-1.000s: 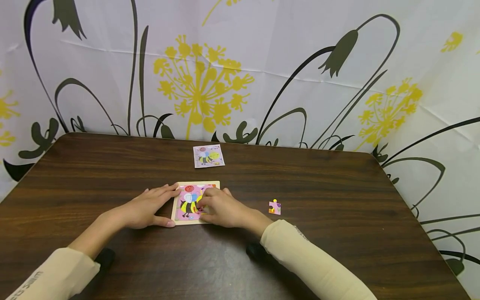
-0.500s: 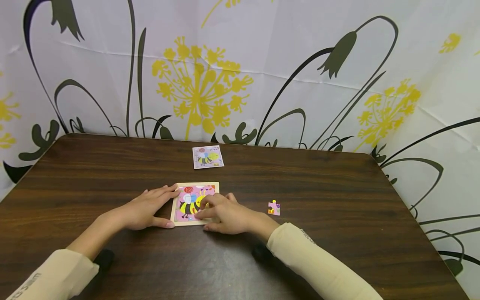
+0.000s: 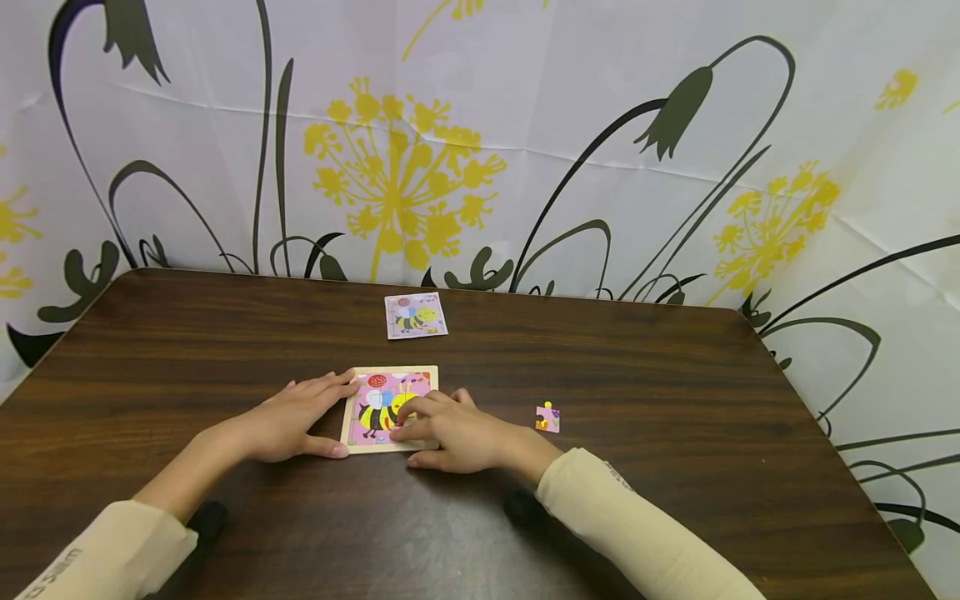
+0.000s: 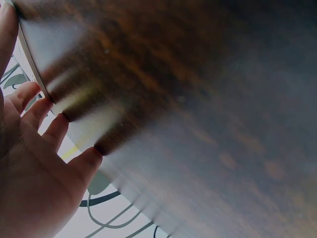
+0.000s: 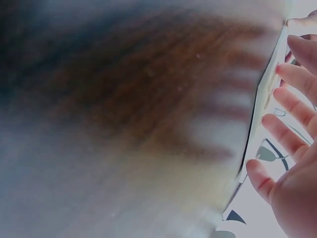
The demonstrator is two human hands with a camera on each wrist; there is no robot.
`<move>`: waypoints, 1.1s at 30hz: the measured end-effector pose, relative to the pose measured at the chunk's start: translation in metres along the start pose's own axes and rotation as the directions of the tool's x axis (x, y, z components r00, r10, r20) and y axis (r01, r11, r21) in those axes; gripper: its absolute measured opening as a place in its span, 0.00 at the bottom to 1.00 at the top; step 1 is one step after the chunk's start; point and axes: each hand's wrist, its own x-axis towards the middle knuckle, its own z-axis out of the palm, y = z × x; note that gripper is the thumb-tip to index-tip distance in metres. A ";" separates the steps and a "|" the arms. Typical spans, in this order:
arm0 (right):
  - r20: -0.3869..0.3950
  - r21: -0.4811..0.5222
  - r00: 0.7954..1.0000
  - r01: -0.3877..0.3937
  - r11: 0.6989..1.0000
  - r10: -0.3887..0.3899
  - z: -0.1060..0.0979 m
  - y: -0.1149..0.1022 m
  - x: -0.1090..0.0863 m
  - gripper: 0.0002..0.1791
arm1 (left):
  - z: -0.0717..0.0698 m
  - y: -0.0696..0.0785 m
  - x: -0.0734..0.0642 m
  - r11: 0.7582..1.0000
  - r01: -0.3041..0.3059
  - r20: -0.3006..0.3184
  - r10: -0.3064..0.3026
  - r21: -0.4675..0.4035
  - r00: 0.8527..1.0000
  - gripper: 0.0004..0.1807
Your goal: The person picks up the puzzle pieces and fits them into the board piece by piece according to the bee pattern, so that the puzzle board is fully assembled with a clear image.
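Observation:
A jigsaw puzzle [image 3: 375,406] with a bee picture lies in a pale wooden frame [image 3: 393,369] in the head view. My left hand [image 3: 283,419] rests along the frame's left side, thumb and fingers spread straight. In the left wrist view, several fingertips of the left hand [image 4: 44,163] touch the table. My right hand [image 3: 461,433] lies over the frame's lower right, its fingertips on the puzzle and hiding that corner. Spread, slightly bent fingers of the right hand [image 5: 294,148] show in the right wrist view, with nothing visible gripped. A loose puzzle piece [image 3: 548,417] lies right of it.
Behind the frame, a bee picture card [image 3: 416,316] lies on the dark wooden table [image 3: 675,417]. A curtain [image 3: 570,100] printed with flowers hangs along the table's far edge.
My right hand has shifted slightly right and toward me over the puzzle, then barely moves. The left hand stays at the frame's left side.

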 end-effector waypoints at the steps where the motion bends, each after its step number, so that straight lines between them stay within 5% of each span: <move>1: -0.001 0.003 1.000 0.000 1.000 0.000 0.000 0.000 0.000 0.21 | 0.000 0.000 0.000 1.000 0.001 0.001 -0.001 0.000 1.000 0.47; 8: -0.007 0.040 1.000 -0.010 0.999 0.010 -0.001 -0.001 -0.002 0.22 | 0.000 0.000 -0.001 1.000 0.015 0.011 -0.015 -0.009 1.000 0.48; 18: -0.060 0.218 0.997 -0.035 0.975 0.049 -0.004 0.010 -0.011 0.20 | 0.000 0.000 0.000 1.000 0.016 0.012 -0.016 -0.008 1.000 0.49; 33: -0.192 0.332 0.972 -0.069 0.941 0.139 -0.015 0.045 -0.049 0.14 | -0.002 0.002 0.000 1.000 0.020 0.022 -0.019 -0.013 1.000 0.47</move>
